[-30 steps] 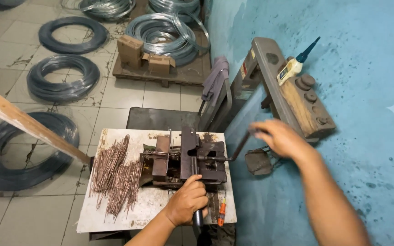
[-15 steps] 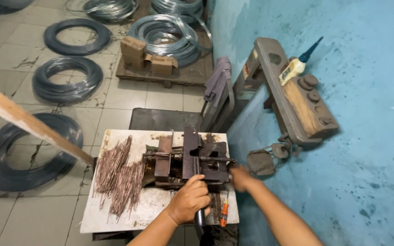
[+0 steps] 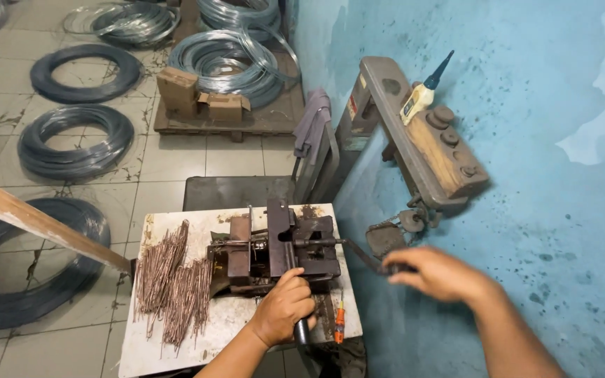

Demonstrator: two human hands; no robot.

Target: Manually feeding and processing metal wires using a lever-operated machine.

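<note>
Since a moment ago, my right hand (image 3: 439, 274) has swung out from the dark steel bench-top bending machine (image 3: 274, 248) and now grips its black crank handle (image 3: 369, 260) to the machine's right. From the head view, my left hand (image 3: 283, 308) is clenched around the dark upright lever (image 3: 300, 329) at the machine's front edge. Left of the machine, a pile of thin coppery wire pieces (image 3: 173, 280) lies on the white board (image 3: 232, 329).
</note>
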